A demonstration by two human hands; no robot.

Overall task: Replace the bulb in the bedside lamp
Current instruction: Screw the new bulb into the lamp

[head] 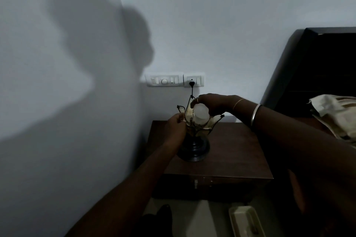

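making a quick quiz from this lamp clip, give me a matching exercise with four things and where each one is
Things:
1. bulb
2. plug
3. left hand
4. bangle

Places:
a. in the wall socket
b. on the right wrist
c. inside the lamp shade, under the right hand's fingers
d. at the shade's left edge

Pairs: 1-c, 2-a, 3-d, 4-b

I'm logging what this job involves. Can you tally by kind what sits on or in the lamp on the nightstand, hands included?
Lamp: 1
Bulb: 1
Hands: 2, left hand, right hand
Nightstand: 1
Total: 5
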